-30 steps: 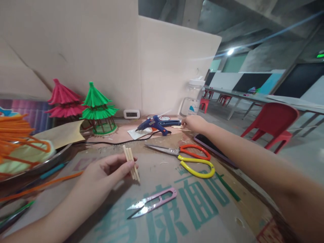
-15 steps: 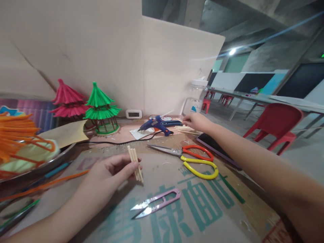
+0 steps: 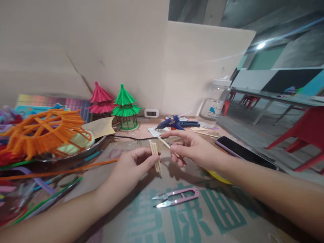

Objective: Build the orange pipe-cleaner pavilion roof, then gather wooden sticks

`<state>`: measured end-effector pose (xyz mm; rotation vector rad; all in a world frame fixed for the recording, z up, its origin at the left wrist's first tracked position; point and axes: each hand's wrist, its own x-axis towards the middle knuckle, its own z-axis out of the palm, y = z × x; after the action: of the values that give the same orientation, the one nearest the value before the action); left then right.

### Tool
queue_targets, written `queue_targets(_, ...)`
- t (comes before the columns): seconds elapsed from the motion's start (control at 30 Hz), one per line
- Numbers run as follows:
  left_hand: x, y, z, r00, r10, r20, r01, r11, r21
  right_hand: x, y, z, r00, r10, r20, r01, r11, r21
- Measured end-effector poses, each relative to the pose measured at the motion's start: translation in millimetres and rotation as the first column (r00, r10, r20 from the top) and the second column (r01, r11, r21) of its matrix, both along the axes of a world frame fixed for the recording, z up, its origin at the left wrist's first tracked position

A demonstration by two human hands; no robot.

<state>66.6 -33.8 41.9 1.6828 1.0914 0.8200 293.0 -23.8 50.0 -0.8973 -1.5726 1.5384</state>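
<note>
Several short pale wooden sticks [image 3: 155, 157] stand upright in a small bundle, pinched between the thumb and fingers of my left hand [image 3: 138, 164]. Just to the right, my right hand [image 3: 191, 147] grips one single wooden stick [image 3: 166, 143], tilted with its free end toward the upper left. The two hands are close but apart. Below them, pink-handled thread snips [image 3: 177, 197] lie on the printed cardboard [image 3: 141, 216]. My right hand and forearm hide most of the scissors; part of a yellow handle [image 3: 219, 177] shows.
A blue glue gun [image 3: 174, 123] lies behind the hands, near more loose sticks [image 3: 202, 131]. Green [image 3: 126, 109] and pink [image 3: 101, 99] pipe-cleaner pagodas, a small clock [image 3: 151, 113] and a bottle [image 3: 214, 99] stand at the back. An orange pipe-cleaner roof [image 3: 45, 130] is left; a phone [image 3: 244, 152] lies right.
My right hand has come from the stick pile by the glue gun toward my left hand, bringing one stick. The view has turned left; my left hand still holds its bundle.
</note>
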Motion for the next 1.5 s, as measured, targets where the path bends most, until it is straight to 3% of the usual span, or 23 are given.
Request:
queue_targets(0.1,0.4,0.7,-0.2,1.000,0.001,0.010,-0.001,0.999,0.043,-7.7,-4.3,-11.0,0.993,-0.074,-0.094,0.073,0.997,-0.021)
queue_targets(0.23,-0.3,1.4,-2.9,1.000,0.005,0.023,-0.007,0.997,0.076,-10.2,-9.7,-20.1,0.982,-0.088,-0.169,0.072,0.992,-0.099)
queue_targets(0.4,-0.3,-0.8,-2.6,1.000,0.020,-0.010,-0.018,0.993,0.117,-13.2,-17.8,-21.9,0.995,-0.070,-0.066,0.059,0.987,-0.153)
queue_targets(0.53,0.8,-2.0,-0.2,1.000,0.002,-0.002,-0.002,0.994,0.108,-14.3,-19.2,-25.2,0.992,-0.128,-0.001,0.126,0.979,-0.163)
queue_targets(0.8,-0.3,1.1,-8.1,0.997,-0.051,-0.059,0.060,0.986,0.156,-15.1,-17.4,-14.9,0.895,-0.256,0.365,0.286,0.958,-0.031)
queue_targets(1.0,-0.1,1.0,-7.8,0.996,-0.046,-0.071,0.061,0.972,0.226,-26.5,-28.2,-9.5,0.909,-0.193,0.368,0.224,0.974,-0.043)
queue_targets(1.27,-3.4,5.3,-11.1,0.995,-0.035,-0.096,0.061,0.956,0.286,-23.3,-25.4,-23.7,0.860,-0.178,0.478,0.112,0.980,0.164)
queue_targets(1.5,-4.1,8.2,-12.0,0.989,-0.075,-0.128,0.110,0.949,0.295,-23.0,-17.6,-31.6,0.845,-0.232,0.482,0.010,0.908,0.419)
